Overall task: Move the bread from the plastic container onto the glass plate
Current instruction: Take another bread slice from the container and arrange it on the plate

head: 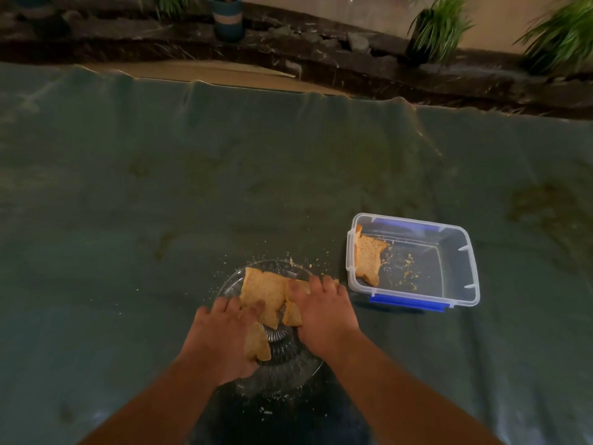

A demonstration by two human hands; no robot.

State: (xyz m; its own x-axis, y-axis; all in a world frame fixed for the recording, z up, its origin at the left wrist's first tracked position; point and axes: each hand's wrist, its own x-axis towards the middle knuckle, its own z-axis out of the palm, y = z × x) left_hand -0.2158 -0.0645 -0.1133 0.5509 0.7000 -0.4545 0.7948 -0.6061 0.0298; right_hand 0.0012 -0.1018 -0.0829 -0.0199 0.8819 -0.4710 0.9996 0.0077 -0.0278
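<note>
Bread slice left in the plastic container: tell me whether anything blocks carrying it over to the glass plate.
Nothing visible does. The bread slice leans against the open container's left wall, with only bare cloth and crumbs between it and the glass plate. Both hands rest on bread pieces there.

Clear ribbed glass plate (290, 374); glossy translucent plastic container (455, 277); matt green cloth (160, 203).

A green cloth (224, 187) covers the table; potted plants (439, 27) and a striped cup (228, 19) stand behind.

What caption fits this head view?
Both hands set torn bread on the glass plate; one slice remains in the container.
</note>
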